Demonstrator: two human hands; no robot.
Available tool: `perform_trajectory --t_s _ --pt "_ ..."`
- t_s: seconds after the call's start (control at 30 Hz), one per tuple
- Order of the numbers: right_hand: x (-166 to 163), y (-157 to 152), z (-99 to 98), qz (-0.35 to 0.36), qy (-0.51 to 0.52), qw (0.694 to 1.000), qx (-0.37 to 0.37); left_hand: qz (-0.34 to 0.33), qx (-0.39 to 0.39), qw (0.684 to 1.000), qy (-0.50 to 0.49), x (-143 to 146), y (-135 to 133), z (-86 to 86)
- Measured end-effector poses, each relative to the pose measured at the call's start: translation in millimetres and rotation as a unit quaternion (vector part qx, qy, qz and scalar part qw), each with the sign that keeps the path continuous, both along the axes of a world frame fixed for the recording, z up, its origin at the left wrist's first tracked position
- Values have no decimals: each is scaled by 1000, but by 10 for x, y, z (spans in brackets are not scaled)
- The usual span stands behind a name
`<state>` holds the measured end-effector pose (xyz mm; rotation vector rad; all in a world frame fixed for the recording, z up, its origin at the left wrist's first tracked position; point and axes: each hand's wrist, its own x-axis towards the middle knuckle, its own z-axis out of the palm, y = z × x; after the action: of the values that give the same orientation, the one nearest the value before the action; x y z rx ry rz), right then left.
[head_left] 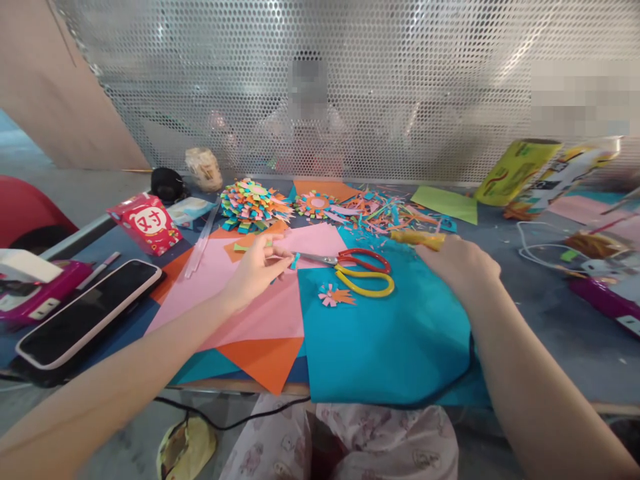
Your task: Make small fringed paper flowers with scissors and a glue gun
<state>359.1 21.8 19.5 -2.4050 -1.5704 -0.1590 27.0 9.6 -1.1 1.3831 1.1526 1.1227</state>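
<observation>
My left hand (257, 268) is pinched shut on a small paper piece over the pink sheet (260, 313), just left of the scissors' blades. Red and yellow handled scissors (357, 270) lie on the blue sheet (395, 333). My right hand (457, 261) is closed around a yellow glue stick (417, 239) at the blue sheet's far right corner. A small pink and orange paper flower (335, 295) lies on the blue sheet in front of the scissors. An orange sheet (263, 360) sticks out under the pink one.
A phone (87, 312) lies at the left beside a red box (147, 223) and a purple device (30, 290). Paper flower balls (253, 203) and cut strips (380, 210) lie farther back. A person sits behind the perforated metal screen (400, 80). Cable and clutter fill the right side.
</observation>
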Motion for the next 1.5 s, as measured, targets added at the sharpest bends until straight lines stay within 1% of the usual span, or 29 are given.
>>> perform_trajectory --t_s 0.03,0.1,0.13,0.17,0.23,0.3,0.43,0.5,0.57,0.67,0.73,0.83,0.93,1.0,1.1,1.23,1.37,1.5 --pt "-29 -16 39 -3 -6 1000 21 1 -32 999 -23 9 -13 15" --pt "-127 -42 84 4 -26 995 101 -4 -83 994 -66 30 -45 54" --pt "-194 -56 88 22 -37 987 152 -8 -103 991 -86 39 -62 74" --pt "-270 -74 78 55 -49 977 201 -13 -117 988 -104 47 -78 92" --pt "-438 -130 32 142 -75 947 278 -21 -137 982 -130 54 -102 117" --pt "-602 -212 -24 215 -114 913 329 -35 -146 978 -143 52 -117 123" --pt "-814 -377 -81 335 -170 844 383 -59 -143 976 -150 49 -133 124" --pt "-843 -425 -81 358 -178 826 398 -55 -133 980 -138 55 -139 136" --pt "-833 -447 -78 356 -192 816 412 -45 -116 985 -118 58 -142 149" --pt "-790 -452 -93 337 -225 807 430 -28 -107 989 -99 52 -140 155" --pt "-768 -453 -114 331 -248 805 425 -21 -116 988 -98 47 -138 152" --pt "-767 -469 -140 349 -269 793 420 -14 -119 988 -101 47 -140 155" --pt "-793 -491 -130 363 -258 795 411 -15 -109 990 -92 48 -146 158" --pt "-806 -497 -105 368 -258 791 415 -17 -93 992 -82 42 -148 151" --pt "-807 -491 -69 369 -272 773 438 -22 -42 997 -59 30 -152 127" --pt "-792 -472 -72 369 -279 773 435 -20 6 1000 -20 23 -160 105" --pt "-778 -477 -100 361 -283 776 434 -24 12 999 -18 19 -151 98" --pt "-774 -514 -120 366 -288 789 401 -10 22 1000 -14 12 -130 91"
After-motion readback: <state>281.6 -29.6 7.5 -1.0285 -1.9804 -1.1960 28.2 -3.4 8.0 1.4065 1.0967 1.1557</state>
